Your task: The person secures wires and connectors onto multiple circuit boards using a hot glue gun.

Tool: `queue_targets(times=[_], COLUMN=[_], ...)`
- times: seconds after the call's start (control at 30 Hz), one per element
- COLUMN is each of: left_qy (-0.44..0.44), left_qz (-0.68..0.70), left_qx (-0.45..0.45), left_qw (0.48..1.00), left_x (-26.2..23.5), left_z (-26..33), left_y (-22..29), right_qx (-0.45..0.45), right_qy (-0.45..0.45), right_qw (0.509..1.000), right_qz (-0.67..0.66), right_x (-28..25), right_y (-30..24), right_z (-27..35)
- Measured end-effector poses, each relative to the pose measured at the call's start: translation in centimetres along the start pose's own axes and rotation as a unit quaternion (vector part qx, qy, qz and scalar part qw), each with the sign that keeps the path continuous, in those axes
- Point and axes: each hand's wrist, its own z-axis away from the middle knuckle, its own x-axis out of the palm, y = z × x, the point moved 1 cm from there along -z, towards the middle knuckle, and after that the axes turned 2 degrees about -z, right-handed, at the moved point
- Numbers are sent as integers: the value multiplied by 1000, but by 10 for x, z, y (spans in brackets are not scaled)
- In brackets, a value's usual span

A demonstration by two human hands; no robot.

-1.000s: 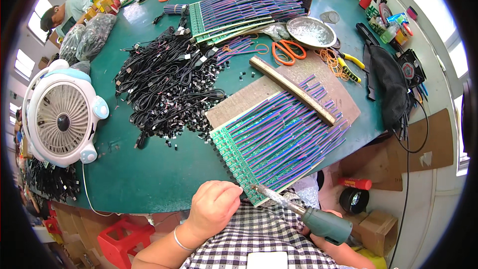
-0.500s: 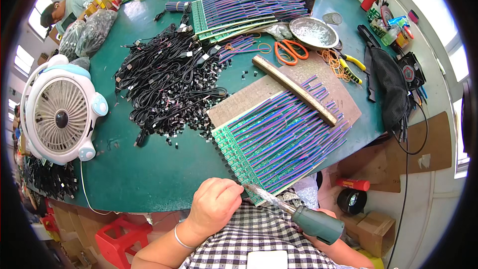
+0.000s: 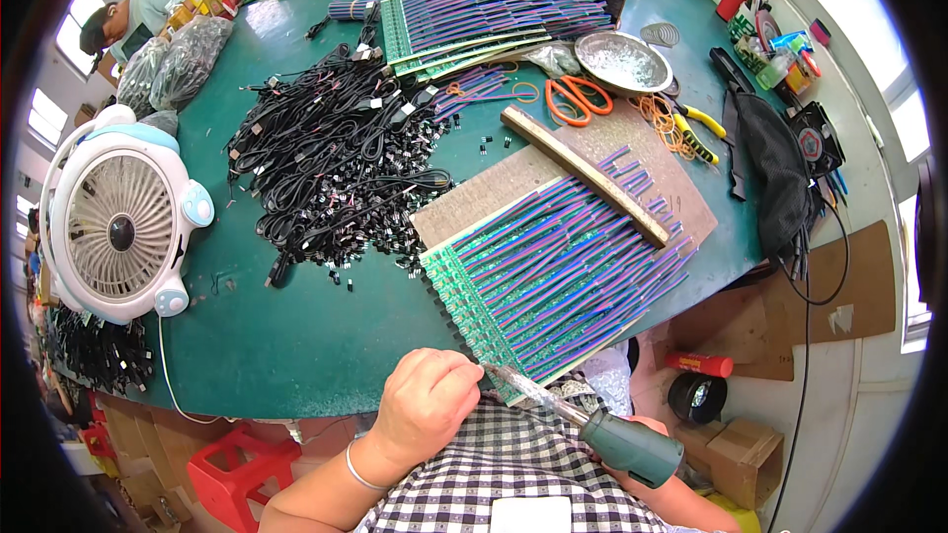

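Observation:
My right hand [image 3: 647,425], mostly hidden behind the green handle, grips a soldering iron [image 3: 632,446]. Its metal shaft points up and left, and the tip is at the near corner of a green circuit board panel [image 3: 484,321]. Rows of blue, pink and black wires [image 3: 563,266] run from the panel toward the upper right. At that same corner my left hand [image 3: 427,403] is closed in a pinch by the iron's tip; whatever it pinches is too small or hidden to name. A wooden bar [image 3: 588,178] lies across the wires on a brown board [image 3: 464,205].
Left of the panel is a heap of black cables [image 3: 326,138] with small connectors. A white fan [image 3: 123,227] stands at the table's left. Farther back are stacked wired panels [image 3: 494,20], orange scissors [image 3: 578,101], a metal dish [image 3: 622,64] and yellow-handled pliers [image 3: 699,133].
My left hand has shifted up very slightly at the panel's corner. The soldering iron has barely moved, and the things on the table lie as before.

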Motion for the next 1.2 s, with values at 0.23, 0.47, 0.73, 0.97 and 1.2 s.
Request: queue_targets(times=[0.23,0.47,0.73,0.97,1.2], left_qy=[1,29,24,105,99], left_qz=[6,-1,9,-198,-138], left_qx=[4,-3,-19,-134,-206], left_qw=[1000,1000,999,965,964], left_x=[-1,0,-6,-59,-56], left_z=[-1,0,5,-3,-14], left_y=[-2,-1,0,-52,-74], right_qx=[109,105,169,228,215], right_qy=[142,61,68,90,68], right_qw=[975,991,968,931,952], right_qz=[-133,-58,-173,-269,-209], right_x=[10,3,-11,-2,-9], right_y=[-11,5,-2,15,5], right_z=[4,12,6,27,13])
